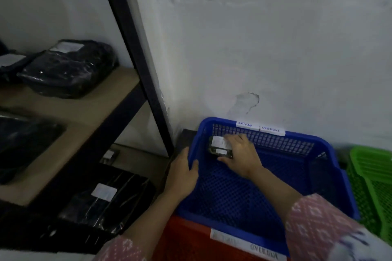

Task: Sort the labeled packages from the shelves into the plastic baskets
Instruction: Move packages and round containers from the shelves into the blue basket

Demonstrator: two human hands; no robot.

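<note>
Under the right hand's fingers (234,140) lies a small black package (219,148) with white labels, inside a blue mesh basket (331,178) whose white tags carry blue lettering (RETURN is legible). The left hand's fingers (192,168) curl on that blue rim. Below sits a red basket (186,239); right of the fingers, a green basket (373,184). Both sleeves (314,220) are pink with a white pattern.

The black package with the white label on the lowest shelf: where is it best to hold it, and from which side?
Likely its near right edge, from the basket side: the black package lies flat, that edge free.
</note>
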